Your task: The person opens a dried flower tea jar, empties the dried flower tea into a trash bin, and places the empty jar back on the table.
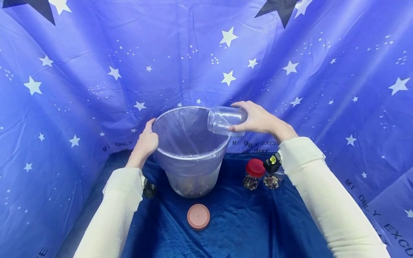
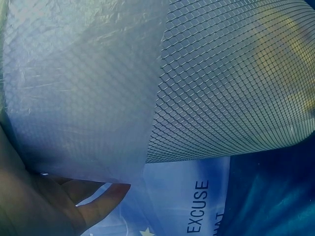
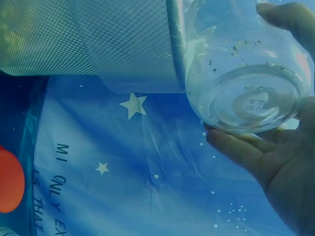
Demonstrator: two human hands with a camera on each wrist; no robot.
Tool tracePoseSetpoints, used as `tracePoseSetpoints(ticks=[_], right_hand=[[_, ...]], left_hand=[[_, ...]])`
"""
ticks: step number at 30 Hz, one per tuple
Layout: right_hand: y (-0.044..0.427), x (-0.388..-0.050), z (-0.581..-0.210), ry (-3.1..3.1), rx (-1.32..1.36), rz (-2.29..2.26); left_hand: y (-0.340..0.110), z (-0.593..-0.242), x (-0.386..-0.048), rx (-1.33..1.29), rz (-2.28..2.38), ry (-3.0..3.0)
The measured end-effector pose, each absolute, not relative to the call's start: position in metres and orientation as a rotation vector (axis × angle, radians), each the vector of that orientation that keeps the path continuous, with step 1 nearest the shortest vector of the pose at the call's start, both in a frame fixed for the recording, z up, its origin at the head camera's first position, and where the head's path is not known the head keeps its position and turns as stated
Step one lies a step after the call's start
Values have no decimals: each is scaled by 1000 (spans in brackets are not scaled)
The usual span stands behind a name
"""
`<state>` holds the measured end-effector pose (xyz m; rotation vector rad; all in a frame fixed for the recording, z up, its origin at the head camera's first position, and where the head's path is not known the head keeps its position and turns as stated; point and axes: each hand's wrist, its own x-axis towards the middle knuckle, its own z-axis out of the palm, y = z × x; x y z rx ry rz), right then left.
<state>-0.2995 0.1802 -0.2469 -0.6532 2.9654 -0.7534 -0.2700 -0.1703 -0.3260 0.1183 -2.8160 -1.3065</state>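
Observation:
A mesh wastebasket (image 1: 190, 173), lined with a clear plastic bag (image 2: 83, 93), stands in front of me in the head view. My left hand (image 1: 146, 141) grips its left rim, with fingers (image 2: 103, 204) along the outside in the left wrist view. Over the right rim, my right hand (image 1: 258, 120) holds a clear jar (image 1: 226, 120) lying on its side, mouth toward the basket's inside. Small bits cling inside the jar (image 3: 246, 83) in the right wrist view; otherwise it looks empty. Blurred, yellowish matter (image 2: 290, 44) shows through the mesh near the basket's bottom.
A pinkish lid (image 1: 198, 216) lies on the dark blue cloth (image 1: 232, 233) before the basket. To the right stand a red-lidded jar (image 1: 254, 173) and another clear jar (image 1: 272, 181), both holding mixed small pieces. A starry curtain (image 1: 193, 53) surrounds the table.

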Motion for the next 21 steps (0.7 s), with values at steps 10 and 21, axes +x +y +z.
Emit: tracePoseSetpoints(ticks=[10,21], right_hand=[[174,-296,-236,2953,-558,-637],[172,-294,-234,2858,-512,-644]], left_hand=[[-171,-325,-272,101,-1313,-2799],[-171,-327,-270,112,-1317,-2799]])
